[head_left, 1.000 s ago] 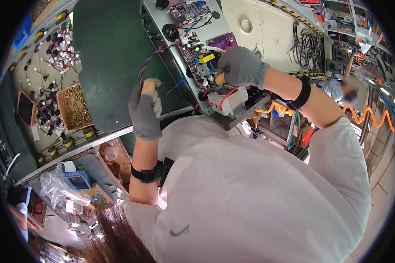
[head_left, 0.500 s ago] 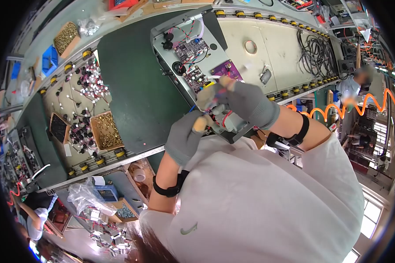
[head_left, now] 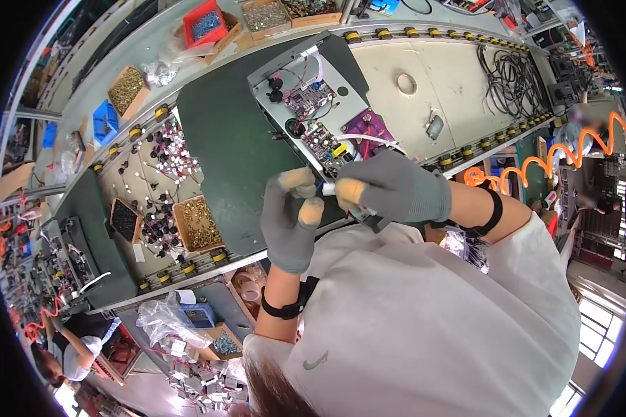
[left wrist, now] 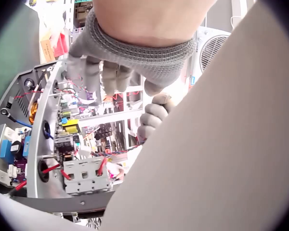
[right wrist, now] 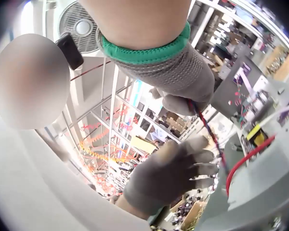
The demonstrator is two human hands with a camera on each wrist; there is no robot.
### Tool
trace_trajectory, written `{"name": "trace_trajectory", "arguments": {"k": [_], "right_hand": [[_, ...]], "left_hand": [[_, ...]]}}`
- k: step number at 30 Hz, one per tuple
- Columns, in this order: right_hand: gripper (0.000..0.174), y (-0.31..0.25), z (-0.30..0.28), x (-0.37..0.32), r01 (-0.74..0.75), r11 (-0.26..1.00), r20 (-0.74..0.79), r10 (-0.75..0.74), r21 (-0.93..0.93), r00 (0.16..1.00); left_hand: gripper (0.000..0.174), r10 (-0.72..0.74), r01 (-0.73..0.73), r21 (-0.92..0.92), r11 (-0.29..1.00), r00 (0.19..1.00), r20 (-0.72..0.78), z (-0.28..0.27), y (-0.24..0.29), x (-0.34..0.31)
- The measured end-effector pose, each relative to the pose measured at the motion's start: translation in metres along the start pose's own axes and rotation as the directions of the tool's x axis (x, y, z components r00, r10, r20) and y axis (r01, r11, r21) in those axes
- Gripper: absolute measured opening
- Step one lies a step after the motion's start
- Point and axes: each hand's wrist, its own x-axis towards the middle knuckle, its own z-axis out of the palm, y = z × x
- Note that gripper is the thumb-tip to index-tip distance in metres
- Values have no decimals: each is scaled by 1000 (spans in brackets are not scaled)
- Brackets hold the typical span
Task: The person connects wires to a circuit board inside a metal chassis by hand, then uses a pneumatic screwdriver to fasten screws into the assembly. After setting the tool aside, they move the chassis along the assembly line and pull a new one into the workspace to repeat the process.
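Pale floor (head_left: 149, 397) shows between seven and eight o'clock; bright multi-pane window (head_left: 597, 332) at four. Long surface (head_left: 459, 97), edged with yellow-and-black rollers (head_left: 410, 32), stretches toward two. Right-wrist view: round grilled fan (right wrist: 79, 27) at eleven o'clock. Left-wrist view: strong glare near two.

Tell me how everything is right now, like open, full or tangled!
Right hand: pinching twisted wires
Twisted wires: held at one part, hanging below it
Left hand: thumb apart from fingers, nothing plainly gripped
Metal case: open, circuit boards showing
Box of brass-coloured parts: open, well filled
Black cables: loosely tangled
Plastic bag: crumpled
Orange hose: coiled, stretched out
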Motion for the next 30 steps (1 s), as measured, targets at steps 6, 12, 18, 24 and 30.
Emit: {"name": "trace_trajectory", "arguments": {"k": [6, 12, 18, 24, 30], "right_hand": [[12, -4, 18, -2, 61, 827, -176, -190, -558, 966], [21, 5, 7, 19, 111, 648, -127, -308, -754, 943], [16, 69, -33, 91, -15, 402, -86, -159, -916, 984], [21, 94, -30, 112, 80, 273, 51, -115, -959, 992], [16, 86, -31, 116, 149, 261, 139, -59, -954, 989]], "left_hand": [[24, -53, 50, 103, 993, 998, 26, 1, 3, -5], [25, -258, 257, -37, 966, 966, -24, -7, -19, -12], [23, -335, 319, -108, 942, 918, -212, -42, -37, -9], [22, -369, 335, -161, 928, 879, -303, -58, -57, -30], [21, -395, 348, -189, 918, 825, -403, -68, -61, -32]]}}
